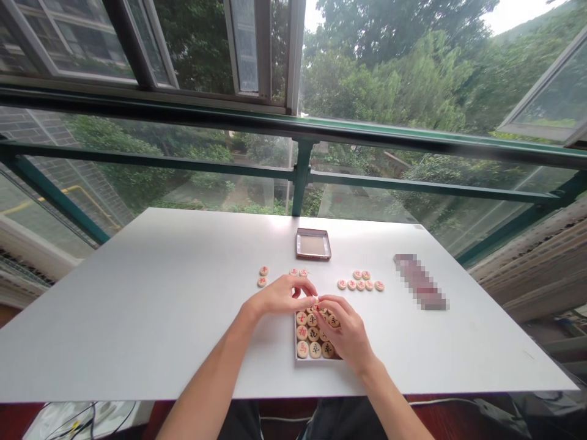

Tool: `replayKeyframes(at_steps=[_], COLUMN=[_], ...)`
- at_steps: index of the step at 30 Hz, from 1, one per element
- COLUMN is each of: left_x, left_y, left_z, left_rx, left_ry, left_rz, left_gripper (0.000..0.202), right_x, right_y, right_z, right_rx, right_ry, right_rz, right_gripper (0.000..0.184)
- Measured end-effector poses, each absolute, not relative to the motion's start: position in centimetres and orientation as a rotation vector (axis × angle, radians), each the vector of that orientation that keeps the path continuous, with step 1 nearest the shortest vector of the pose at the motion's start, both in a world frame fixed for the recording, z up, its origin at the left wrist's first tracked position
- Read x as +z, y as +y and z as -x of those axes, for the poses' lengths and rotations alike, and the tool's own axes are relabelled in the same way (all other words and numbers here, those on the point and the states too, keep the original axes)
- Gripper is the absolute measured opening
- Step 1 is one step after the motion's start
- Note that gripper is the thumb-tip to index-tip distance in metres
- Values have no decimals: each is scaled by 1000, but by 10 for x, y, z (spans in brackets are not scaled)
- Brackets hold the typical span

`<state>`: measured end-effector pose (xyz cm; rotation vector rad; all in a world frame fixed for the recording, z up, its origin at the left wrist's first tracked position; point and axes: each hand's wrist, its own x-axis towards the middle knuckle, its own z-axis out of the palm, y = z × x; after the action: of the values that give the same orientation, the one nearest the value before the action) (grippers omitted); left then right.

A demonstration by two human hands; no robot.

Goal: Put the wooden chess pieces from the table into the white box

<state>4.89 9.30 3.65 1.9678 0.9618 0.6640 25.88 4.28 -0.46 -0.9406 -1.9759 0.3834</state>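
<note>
My left hand [293, 294] and my right hand [343, 324] meet over the far end of a shallow box [316, 362]. Between their fingertips is a small Chinese chess piece [316, 300], pinched from both sides and partly covered. Round wooden Chinese chess pieces with red or black characters lie in rows inside the box, among them a red-marked piece [302, 349] and a black-marked piece [315, 349]. My right hand hides the box's right side.
An open box lid [313, 244] lies farther back on the white table [183, 305]. Red-marked pieces sit in small groups: a left pair [262, 281], a middle pair [303, 272] and several at right [361, 285]. A blurred-out object [422, 281] lies at far right. Windows and a green railing [301, 177] stand behind.
</note>
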Motion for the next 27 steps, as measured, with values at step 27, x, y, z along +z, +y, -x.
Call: replayKeyframes(at_steps=[27], left_x=[27], left_y=[96], left_z=[-37], left_rx=[466], left_ry=[1112], left_rz=[-1991], left_gripper=[24], right_x=[-5], right_y=[48], right_z=[-257], right_rx=[353], right_ry=[-2062], right_rz=[1004], right_gripper=[17])
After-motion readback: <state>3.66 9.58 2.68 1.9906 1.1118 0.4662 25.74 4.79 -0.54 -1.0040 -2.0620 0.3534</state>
